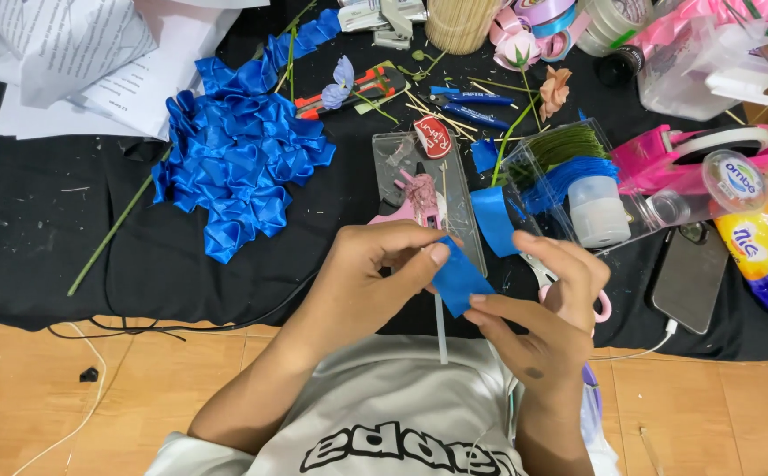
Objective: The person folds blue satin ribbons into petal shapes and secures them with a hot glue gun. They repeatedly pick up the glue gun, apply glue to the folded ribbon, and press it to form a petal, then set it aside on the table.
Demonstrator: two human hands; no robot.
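- Between both hands, a small piece of blue ribbon is held above the edge of the black cloth.
- Left hand: thumb and fingers pressed together on the ribbon's upper left edge.
- Right hand: fingertips pinch the ribbon's lower right corner; pink-handled scissors hang in the same hand.
- Just below the grip, a pale glue stick points toward the body.
- Just beyond the grip: pink glue gun on a clear tray, and a blue ribbon strip.
- Right of the grip: dark phone.
- Far left beyond: folded blue ribbon petals in a heap.
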